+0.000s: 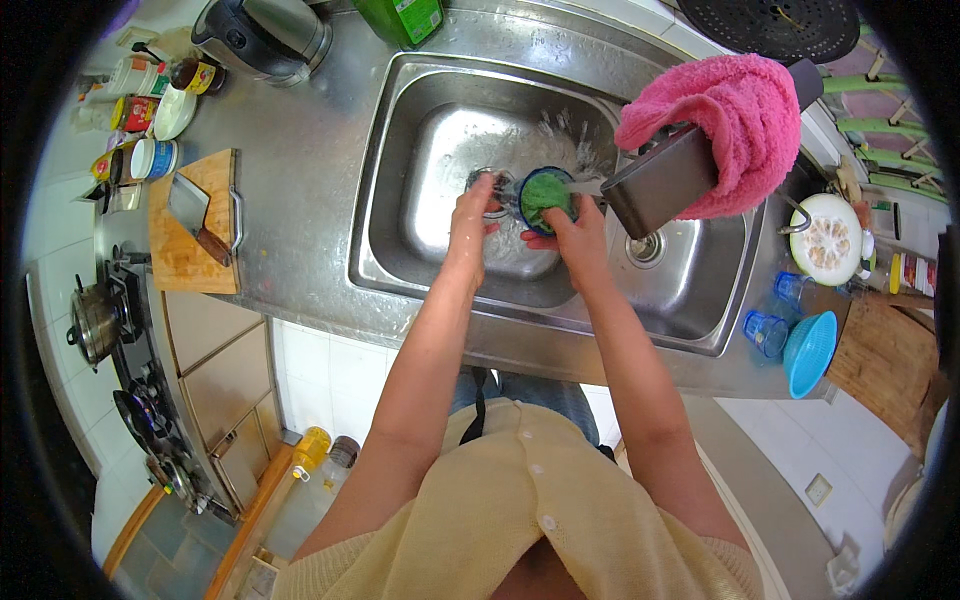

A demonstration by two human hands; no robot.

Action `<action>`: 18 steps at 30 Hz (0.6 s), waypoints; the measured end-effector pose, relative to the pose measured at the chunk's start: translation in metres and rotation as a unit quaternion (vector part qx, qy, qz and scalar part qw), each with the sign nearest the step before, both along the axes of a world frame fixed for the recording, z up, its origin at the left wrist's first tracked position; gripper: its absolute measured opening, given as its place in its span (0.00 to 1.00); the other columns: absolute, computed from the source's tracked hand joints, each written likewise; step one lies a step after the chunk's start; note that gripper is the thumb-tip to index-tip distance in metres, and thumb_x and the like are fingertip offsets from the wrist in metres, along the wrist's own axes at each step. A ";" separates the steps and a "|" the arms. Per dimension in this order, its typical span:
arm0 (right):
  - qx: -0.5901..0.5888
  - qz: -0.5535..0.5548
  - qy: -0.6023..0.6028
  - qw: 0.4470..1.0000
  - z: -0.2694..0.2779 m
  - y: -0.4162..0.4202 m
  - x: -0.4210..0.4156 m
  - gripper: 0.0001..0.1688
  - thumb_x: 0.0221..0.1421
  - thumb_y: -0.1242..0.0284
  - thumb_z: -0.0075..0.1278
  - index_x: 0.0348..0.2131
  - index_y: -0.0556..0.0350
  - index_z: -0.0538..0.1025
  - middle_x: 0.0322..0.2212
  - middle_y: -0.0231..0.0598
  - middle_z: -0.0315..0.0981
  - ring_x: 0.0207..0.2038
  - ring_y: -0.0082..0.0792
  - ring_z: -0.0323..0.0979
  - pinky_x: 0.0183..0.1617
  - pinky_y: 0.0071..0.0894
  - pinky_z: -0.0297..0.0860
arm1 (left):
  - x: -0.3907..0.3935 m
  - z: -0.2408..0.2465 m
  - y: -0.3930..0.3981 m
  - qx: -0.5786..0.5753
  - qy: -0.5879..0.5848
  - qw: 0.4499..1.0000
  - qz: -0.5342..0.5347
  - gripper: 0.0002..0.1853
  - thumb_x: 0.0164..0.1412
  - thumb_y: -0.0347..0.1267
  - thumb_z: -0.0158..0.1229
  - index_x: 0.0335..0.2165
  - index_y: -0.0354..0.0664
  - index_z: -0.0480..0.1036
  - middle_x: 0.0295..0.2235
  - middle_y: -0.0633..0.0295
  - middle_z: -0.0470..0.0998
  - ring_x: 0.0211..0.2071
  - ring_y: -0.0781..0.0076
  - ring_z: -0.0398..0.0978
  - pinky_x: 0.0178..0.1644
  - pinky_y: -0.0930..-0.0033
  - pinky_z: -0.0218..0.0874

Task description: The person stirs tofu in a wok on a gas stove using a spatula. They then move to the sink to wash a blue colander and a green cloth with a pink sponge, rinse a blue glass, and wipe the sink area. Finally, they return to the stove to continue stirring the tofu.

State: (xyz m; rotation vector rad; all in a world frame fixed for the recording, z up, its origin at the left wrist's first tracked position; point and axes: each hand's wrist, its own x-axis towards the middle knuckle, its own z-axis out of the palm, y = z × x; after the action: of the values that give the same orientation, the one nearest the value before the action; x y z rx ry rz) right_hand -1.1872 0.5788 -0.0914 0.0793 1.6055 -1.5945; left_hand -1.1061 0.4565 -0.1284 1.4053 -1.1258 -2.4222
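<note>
Over the large basin of a steel sink (375,187), my right hand (577,236) grips a clear cup with a blue rim (529,214). A green scrubbing pad (546,196) is inside the cup's mouth. My left hand (471,229) is beside the cup's base, fingers apart and wet; whether its fingertips touch the cup I cannot tell. Water runs from a dark rectangular faucet (660,184) onto the cup area and splashes in the basin. Part of the basin's drain (480,177) shows behind my left fingers.
A pink towel (750,127) drapes the faucet. On the right are two blue-tinted cups (765,334), a blue basket (811,352) and a cut melon (825,238). To the left, a cleaver (189,202) lies on a cutting board (187,262); an electric kettle (262,37) stands behind.
</note>
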 end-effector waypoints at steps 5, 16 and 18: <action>0.155 0.176 0.533 0.813 0.004 0.002 0.015 0.22 0.48 0.74 0.54 0.45 0.58 0.69 0.38 0.45 0.69 0.43 0.43 0.72 0.43 0.36 0.72 | -0.016 -0.025 0.013 0.335 0.145 0.910 0.197 0.26 0.59 0.50 0.49 0.45 0.41 0.69 0.46 0.53 0.72 0.49 0.54 0.68 0.53 0.53 0.60; 0.162 0.401 0.689 0.582 0.015 0.004 -0.028 0.23 0.44 0.75 0.51 0.44 0.52 0.71 0.42 0.41 0.66 0.38 0.44 0.72 0.39 0.36 0.72 | -0.042 -0.028 0.011 0.239 0.035 0.964 0.115 0.11 0.53 0.37 0.58 0.32 0.42 0.70 0.28 0.63 0.74 0.30 0.68 0.74 0.35 0.66 0.67; 0.178 0.332 0.650 0.660 0.005 0.000 -0.019 0.24 0.44 0.76 0.52 0.44 0.53 0.71 0.39 0.43 0.69 0.36 0.42 0.73 0.39 0.32 0.73 | -0.043 -0.025 0.013 0.173 0.008 0.974 0.148 0.10 0.50 0.34 0.61 0.30 0.40 0.72 0.27 0.64 0.73 0.30 0.72 0.73 0.34 0.70 0.65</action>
State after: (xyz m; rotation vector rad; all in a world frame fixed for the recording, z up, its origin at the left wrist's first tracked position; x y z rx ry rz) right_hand -1.2058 0.5793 -0.0868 -1.5986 2.4798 -0.5603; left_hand -1.1491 0.4698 -0.1530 1.5122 -0.4580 -2.4788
